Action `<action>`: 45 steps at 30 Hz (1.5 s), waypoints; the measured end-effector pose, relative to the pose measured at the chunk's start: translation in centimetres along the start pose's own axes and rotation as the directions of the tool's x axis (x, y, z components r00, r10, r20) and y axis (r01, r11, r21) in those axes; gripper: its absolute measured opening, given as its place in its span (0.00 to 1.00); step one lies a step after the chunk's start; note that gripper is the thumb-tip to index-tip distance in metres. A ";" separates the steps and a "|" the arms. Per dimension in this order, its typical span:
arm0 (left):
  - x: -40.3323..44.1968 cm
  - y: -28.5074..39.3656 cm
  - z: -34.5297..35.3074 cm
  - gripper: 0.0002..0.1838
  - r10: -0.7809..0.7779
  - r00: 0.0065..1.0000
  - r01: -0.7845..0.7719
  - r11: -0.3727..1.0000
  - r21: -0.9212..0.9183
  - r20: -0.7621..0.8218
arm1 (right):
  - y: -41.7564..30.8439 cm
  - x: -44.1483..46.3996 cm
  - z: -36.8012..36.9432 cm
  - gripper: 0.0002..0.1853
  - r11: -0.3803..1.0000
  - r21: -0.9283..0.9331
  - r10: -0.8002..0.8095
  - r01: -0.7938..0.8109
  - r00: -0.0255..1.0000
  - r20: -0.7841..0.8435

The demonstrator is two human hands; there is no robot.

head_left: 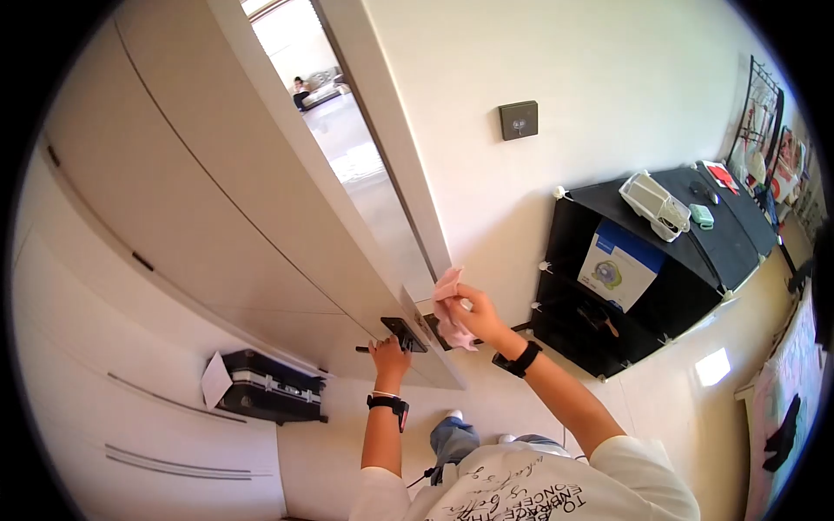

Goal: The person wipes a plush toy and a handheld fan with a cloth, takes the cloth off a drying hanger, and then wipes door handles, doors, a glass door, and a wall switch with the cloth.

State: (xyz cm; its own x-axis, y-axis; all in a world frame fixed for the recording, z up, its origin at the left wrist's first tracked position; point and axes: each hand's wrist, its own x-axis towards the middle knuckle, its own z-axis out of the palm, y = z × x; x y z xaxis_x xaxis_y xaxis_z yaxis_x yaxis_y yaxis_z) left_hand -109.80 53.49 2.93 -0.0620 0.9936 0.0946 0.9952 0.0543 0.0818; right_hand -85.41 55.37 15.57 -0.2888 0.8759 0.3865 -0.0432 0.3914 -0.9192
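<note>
A pale door [261,208] stands partly open, with a black handle [404,336] near its edge. My left hand [389,358] is on the handle, its fingers bent over the lever. A pink cloth [450,313] hangs from my right hand [478,314], which pinches it beside the door frame [391,113]. The cloth is crumpled and lies close to the door's edge and the dark strike plate on the frame.
Right of the frame stands a black shelf [599,195] with a white basket [653,207] on top and a blue-white box [618,265] inside. A black case [269,386] sits at the lower left. A bed [786,391] is at the far right. Through the gap, a person [301,92] sits far off.
</note>
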 end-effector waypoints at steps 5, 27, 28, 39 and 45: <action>5.9 0.3 -0.9 0.21 0.061 0.977 -0.069 0.997 0.033 0.205 | 0.9 3.1 -1.5 0.09 0.991 -0.069 -0.126 0.112 0.954 -0.272; 23.7 -0.1 0.8 0.26 0.279 0.821 0.023 0.855 -0.518 0.498 | -2.1 21.3 -19.1 0.13 0.216 -0.957 -0.455 -0.196 0.847 -0.276; 23.8 0.1 0.7 0.25 0.219 0.851 0.032 0.886 -0.462 0.478 | -2.3 21.8 -19.3 0.11 0.135 -0.970 -0.369 -0.204 0.898 -0.241; 25.0 -0.1 2.3 0.21 0.008 0.950 0.095 0.946 -0.311 0.313 | -4.2 24.1 -19.9 0.10 0.168 -0.902 0.005 -0.397 0.916 -0.402; 23.6 1.0 -0.7 0.21 -0.007 0.982 0.060 0.959 -0.277 0.189 | -4.5 23.4 -20.0 0.11 0.266 -0.917 0.013 -0.297 0.952 -0.305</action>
State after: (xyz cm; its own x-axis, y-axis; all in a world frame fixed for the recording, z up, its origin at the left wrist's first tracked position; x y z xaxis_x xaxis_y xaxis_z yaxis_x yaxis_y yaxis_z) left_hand -110.35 76.91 5.92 -0.0536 0.9940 -0.0953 0.9296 0.0845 0.3587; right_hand -72.81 79.76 30.23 0.0164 0.9251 0.3793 0.9512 0.1025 -0.2909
